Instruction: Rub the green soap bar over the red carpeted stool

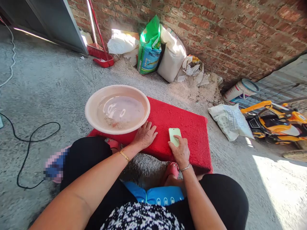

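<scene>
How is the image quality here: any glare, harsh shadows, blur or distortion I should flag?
Head view: hard sunlight blows out the floor at lower right and the white sack; glare ripples on the water in the pink basin; wide-angle bending at the edges; a pixelated patch at left. The left hand, right hand and green soap are sharp.

Right hand (180,152) on green soap bar (175,136), perhaps; left hand (144,135) flat on red mat (192,127).
</scene>
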A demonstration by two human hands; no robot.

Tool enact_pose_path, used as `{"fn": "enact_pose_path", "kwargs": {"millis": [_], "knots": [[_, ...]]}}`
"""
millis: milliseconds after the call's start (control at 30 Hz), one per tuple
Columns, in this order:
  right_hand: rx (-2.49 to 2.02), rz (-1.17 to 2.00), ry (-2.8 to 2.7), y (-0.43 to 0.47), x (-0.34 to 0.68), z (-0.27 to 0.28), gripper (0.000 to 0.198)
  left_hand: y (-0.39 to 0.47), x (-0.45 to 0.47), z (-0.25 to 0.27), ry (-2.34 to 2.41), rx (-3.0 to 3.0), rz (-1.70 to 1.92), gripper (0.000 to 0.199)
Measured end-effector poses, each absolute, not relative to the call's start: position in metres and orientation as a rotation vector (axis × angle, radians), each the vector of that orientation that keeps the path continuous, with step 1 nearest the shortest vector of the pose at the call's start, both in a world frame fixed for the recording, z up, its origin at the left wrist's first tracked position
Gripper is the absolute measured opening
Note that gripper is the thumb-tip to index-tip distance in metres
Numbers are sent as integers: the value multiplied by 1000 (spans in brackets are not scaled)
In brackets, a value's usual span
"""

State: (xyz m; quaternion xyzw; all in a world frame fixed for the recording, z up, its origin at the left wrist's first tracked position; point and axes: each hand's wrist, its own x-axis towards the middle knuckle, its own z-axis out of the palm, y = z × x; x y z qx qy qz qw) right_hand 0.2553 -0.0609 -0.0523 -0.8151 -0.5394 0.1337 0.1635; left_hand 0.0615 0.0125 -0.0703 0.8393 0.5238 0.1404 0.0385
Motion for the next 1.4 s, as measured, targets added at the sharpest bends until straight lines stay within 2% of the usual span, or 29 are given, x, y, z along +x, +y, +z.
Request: {"fn": "enact_pose_path", "kwargs": {"millis": [467,767,900,1167,1400], "knots": [[-2391,347,-1597,-66,263,-42,46,13,63,-72,1577,2545,475,26],[-2294,451,-1415,-77,306,-47,62,13,62,-72,1576,2546,484,25],[-2262,358,-1314,-80,337,-46,69,13,63,-72,1589,2575,481,26],[-2431,242,-1437,-84,299,-52,50,13,62,-70,1610,2577,442,26],[-2217,343,-1563,-81,277,-57,44,12,63,-70,1627,2587,422,27]]}}
